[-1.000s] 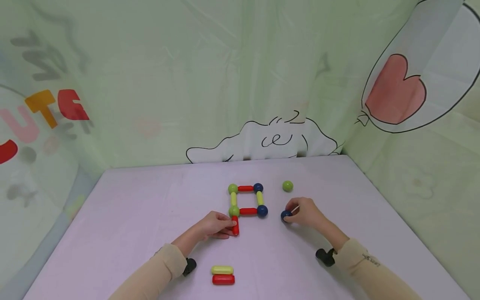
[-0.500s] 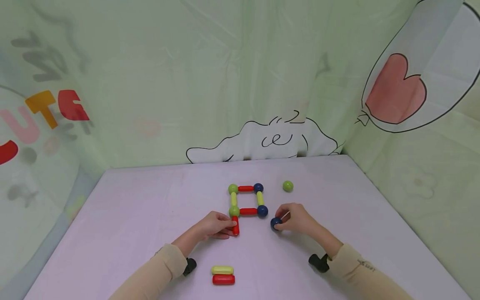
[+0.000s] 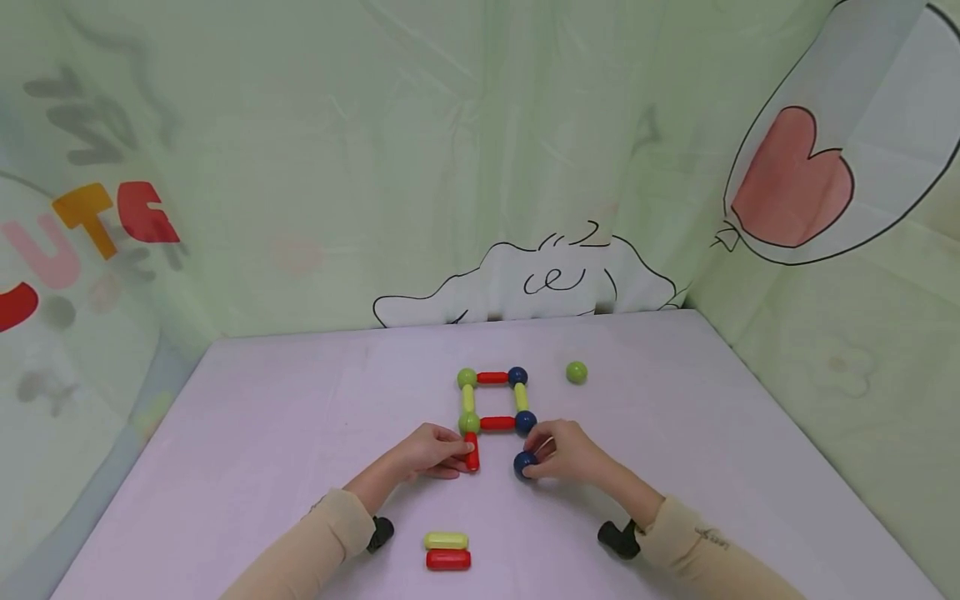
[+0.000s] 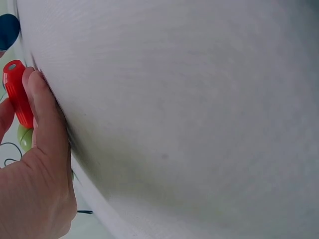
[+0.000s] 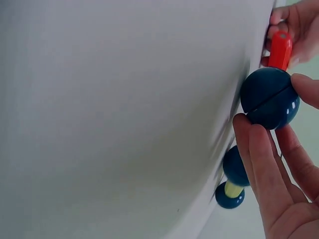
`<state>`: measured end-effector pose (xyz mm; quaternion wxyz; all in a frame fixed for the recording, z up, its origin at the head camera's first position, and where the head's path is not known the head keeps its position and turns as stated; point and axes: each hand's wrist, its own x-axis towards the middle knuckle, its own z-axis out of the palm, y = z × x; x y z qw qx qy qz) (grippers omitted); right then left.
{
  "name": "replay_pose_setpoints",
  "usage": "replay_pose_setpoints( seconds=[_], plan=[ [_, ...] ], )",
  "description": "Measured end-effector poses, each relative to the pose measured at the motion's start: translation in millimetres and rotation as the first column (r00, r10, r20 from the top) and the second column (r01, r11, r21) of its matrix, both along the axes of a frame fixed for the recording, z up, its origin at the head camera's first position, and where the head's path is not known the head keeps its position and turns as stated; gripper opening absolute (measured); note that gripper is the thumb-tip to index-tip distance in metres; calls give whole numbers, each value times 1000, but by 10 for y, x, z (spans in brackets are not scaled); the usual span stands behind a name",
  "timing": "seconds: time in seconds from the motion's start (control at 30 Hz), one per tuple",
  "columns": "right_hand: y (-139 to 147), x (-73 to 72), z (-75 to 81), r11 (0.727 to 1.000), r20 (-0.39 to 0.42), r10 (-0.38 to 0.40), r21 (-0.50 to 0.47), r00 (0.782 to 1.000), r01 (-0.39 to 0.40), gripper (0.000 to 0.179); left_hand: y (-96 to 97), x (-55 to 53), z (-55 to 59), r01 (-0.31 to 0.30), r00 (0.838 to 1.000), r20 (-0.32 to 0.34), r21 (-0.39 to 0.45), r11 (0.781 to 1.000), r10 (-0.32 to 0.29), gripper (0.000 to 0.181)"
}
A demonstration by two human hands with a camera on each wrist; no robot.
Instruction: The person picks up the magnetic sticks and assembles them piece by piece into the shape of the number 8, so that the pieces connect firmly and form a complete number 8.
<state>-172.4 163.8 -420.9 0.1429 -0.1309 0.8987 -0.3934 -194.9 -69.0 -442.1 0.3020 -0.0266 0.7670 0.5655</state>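
Note:
On the table a square [image 3: 497,423] of red and yellow rods joins two green balls on the left to two dark blue balls on the right. My left hand [image 3: 431,452] pinches a red rod [image 3: 472,452] that runs down from the near green ball [image 3: 469,422]. In the left wrist view the rod's free end [image 4: 13,66] shows a small grey disc. My right hand [image 3: 566,454] holds a loose dark blue ball [image 5: 270,98] between thumb and fingers, just below the square's near blue corner ball [image 3: 526,422] and right of the red rod.
A loose green ball [image 3: 577,372] lies to the right of the square's far side. Nearer the front, a yellow rod [image 3: 446,541] and a red rod [image 3: 448,560] lie side by side. Printed curtains [image 3: 337,167] stand behind the table [image 3: 285,400].
My right hand has carried the blue ball left and toward the front, from right of the square to below its near blue corner. The left hand stays on the red rod.

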Motion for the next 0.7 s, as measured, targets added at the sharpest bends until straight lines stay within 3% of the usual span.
replay_pose_setpoints(
  seconds=[0.27,0.53,0.7],
  plan=[
    [-206,66,5,999,34,31,-17,999,-30,24,-18,-2,-10,20,1000,1,25,1000,-20,26],
    [-352,77,-16,987,-4,150,-62,989,-150,22,-36,-3,-9,16,1000,12,43,999,-17,26],
    [-432,97,-28,978,13,180,-104,984,-178,22,-44,-3,-13,18,1000,11,52,999,-19,26]
  ],
)
